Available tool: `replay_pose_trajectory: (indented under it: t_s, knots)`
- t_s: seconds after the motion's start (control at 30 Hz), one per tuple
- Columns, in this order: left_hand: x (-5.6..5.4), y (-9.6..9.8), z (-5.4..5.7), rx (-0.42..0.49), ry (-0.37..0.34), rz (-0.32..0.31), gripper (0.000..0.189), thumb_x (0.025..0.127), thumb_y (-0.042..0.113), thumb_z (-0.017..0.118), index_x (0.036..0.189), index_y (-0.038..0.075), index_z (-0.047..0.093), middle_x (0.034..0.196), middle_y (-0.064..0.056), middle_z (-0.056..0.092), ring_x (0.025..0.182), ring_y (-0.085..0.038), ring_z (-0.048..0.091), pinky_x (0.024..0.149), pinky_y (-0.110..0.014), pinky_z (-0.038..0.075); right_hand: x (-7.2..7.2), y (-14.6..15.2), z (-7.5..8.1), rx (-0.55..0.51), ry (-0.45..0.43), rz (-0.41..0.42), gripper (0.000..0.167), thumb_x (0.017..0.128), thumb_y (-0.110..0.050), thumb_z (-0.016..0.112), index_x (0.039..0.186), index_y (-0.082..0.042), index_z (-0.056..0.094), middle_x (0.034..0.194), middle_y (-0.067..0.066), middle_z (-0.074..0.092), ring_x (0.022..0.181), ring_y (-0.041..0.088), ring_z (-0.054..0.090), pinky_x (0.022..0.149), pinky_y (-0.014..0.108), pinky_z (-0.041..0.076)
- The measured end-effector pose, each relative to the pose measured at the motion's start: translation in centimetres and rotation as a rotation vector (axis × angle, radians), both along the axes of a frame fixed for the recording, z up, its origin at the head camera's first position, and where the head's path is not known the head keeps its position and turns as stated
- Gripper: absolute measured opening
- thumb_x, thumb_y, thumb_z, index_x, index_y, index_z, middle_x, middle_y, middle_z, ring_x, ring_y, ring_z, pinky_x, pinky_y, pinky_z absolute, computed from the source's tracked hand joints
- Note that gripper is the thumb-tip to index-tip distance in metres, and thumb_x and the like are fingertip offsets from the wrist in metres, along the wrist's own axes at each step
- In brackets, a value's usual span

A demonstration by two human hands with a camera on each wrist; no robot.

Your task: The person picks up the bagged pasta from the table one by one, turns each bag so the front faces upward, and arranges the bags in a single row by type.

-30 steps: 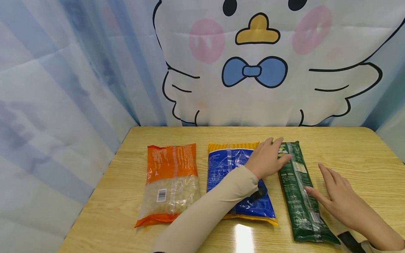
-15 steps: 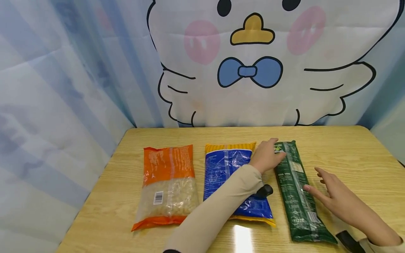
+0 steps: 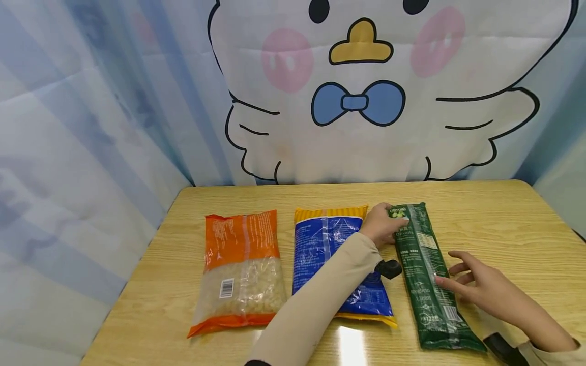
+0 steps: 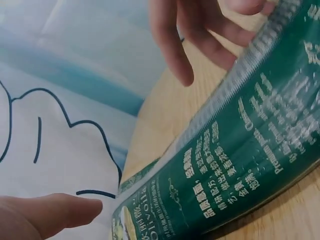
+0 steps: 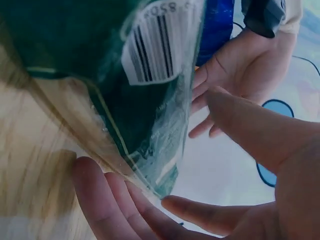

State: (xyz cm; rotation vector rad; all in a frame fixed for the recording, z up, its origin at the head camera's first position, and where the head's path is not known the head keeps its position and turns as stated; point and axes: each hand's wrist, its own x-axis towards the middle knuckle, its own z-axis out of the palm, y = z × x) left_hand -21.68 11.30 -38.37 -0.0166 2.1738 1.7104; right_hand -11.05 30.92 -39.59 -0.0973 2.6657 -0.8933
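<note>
At lower right, the green spaghetti packet lies between the left hand and right hand, both half-spread and gripping nothing.

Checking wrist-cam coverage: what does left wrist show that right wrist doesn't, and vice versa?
Left wrist only: the brand lettering and blocks of pale print on the green packet.

Right wrist only: the barcode on the packet, part of the blue bag, a cream sleeve and a black wrist device.

Both: the packet, left hand, right hand, wooden tabletop and printed backdrop.
</note>
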Motion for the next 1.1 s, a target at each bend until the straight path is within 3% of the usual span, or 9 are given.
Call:
replay_pose_trajectory:
  t_s: [0.1, 0.17, 0.3, 0.4, 0.47, 0.53, 0.67, 0.87, 1.1]
  knots:
    - [-0.2, 0.4, -0.2, -0.052, 0.009, 0.033, 0.057, 0.089, 0.016, 0.075, 0.142, 0.011, 0.052, 0.123, -0.014, 0.064, 0.083, -0.036, 0.070, 0.069, -0.045, 0.062, -0.1, -0.1, -0.2, 0.012, 0.011, 0.007, 0.089, 0.096, -0.041, 0.065, 0.145, 0.020, 0.022, 0.117, 0.034, 0.058, 0.097, 0.035, 0.066, 0.070, 0.041, 0.059]
    - [-0.4, 0.7, -0.3, -0.123, 0.026, 0.047, 0.051, 0.088, 0.017, 0.078, 0.133, 0.010, 0.056, 0.107, -0.012, 0.066, 0.073, -0.036, 0.071, 0.060, -0.042, 0.061, -0.2, -0.1, -0.3, 0.017, 0.016, 0.012, 0.090, 0.094, -0.040, 0.067, 0.144, 0.021, 0.022, 0.116, 0.033, 0.059, 0.095, 0.035, 0.067, 0.069, 0.042, 0.059]
    - [-0.6, 1.2, -0.6, -0.271, 0.059, 0.064, 0.025, 0.084, 0.019, 0.081, 0.092, 0.006, 0.062, 0.073, -0.011, 0.066, 0.058, -0.030, 0.070, 0.048, -0.033, 0.055, -0.5, -0.1, -0.4, 0.022, 0.012, 0.016, 0.090, 0.093, -0.039, 0.069, 0.142, 0.021, 0.024, 0.114, 0.032, 0.060, 0.094, 0.034, 0.068, 0.069, 0.042, 0.059]
    - [-0.6, 1.4, -0.7, -0.345, 0.061, 0.069, 0.029, 0.082, 0.020, 0.083, 0.069, 0.007, 0.060, 0.058, -0.013, 0.065, 0.052, -0.026, 0.069, 0.046, -0.028, 0.049, -0.8, -0.1, -0.4, 0.022, 0.005, 0.022, 0.093, 0.091, -0.040, 0.072, 0.141, 0.022, 0.025, 0.112, 0.031, 0.061, 0.093, 0.032, 0.068, 0.069, 0.042, 0.059]
    - [-0.7, 1.4, -0.9, -0.320, 0.048, 0.076, 0.024, 0.081, 0.018, 0.084, 0.070, 0.006, 0.066, 0.059, -0.014, 0.066, 0.053, -0.026, 0.069, 0.048, -0.028, 0.052, -0.9, 0.0, -0.4, 0.020, -0.009, 0.022, 0.094, 0.090, -0.039, 0.073, 0.141, 0.022, 0.025, 0.112, 0.031, 0.061, 0.093, 0.032, 0.068, 0.069, 0.041, 0.059]
    - [-0.7, 1.4, -1.0, -0.269, 0.025, 0.091, 0.017, 0.080, 0.015, 0.084, 0.085, 0.006, 0.071, 0.067, -0.012, 0.069, 0.055, -0.028, 0.070, 0.050, -0.028, 0.055, -1.0, 0.0, -0.5, 0.021, -0.019, 0.025, 0.090, 0.090, -0.036, 0.074, 0.140, 0.021, 0.026, 0.112, 0.031, 0.060, 0.093, 0.033, 0.067, 0.069, 0.041, 0.059]
    - [-0.7, 1.5, -1.2, -0.121, -0.033, 0.156, 0.033, 0.078, 0.007, 0.084, 0.107, 0.011, 0.069, 0.089, -0.008, 0.069, 0.059, -0.032, 0.071, 0.052, -0.035, 0.060, -1.3, 0.1, -0.5, 0.043, -0.007, 0.034, 0.071, 0.091, -0.019, 0.071, 0.138, 0.019, 0.032, 0.111, 0.032, 0.059, 0.093, 0.034, 0.066, 0.068, 0.042, 0.058]
    - [-0.3, 1.6, -1.2, 0.022, -0.091, 0.215, 0.026, 0.077, 0.001, 0.083, 0.092, 0.012, 0.065, 0.090, -0.005, 0.066, 0.060, -0.035, 0.070, 0.055, -0.043, 0.061, -1.2, 0.4, -0.5, -0.003, -0.009, 0.016, 0.060, 0.091, -0.005, 0.067, 0.136, 0.018, 0.035, 0.110, 0.030, 0.058, 0.091, 0.032, 0.066, 0.067, 0.039, 0.058]
    - [0.1, 1.4, -0.9, 0.166, -0.098, 0.215, 0.019, 0.079, 0.000, 0.080, 0.089, 0.010, 0.067, 0.081, -0.006, 0.068, 0.070, -0.045, 0.070, 0.064, -0.049, 0.061, -1.1, 0.7, -0.4, -0.076, -0.026, 0.025, 0.054, 0.090, 0.002, 0.064, 0.135, 0.017, 0.037, 0.106, 0.021, 0.059, 0.088, 0.025, 0.065, 0.065, 0.033, 0.056]
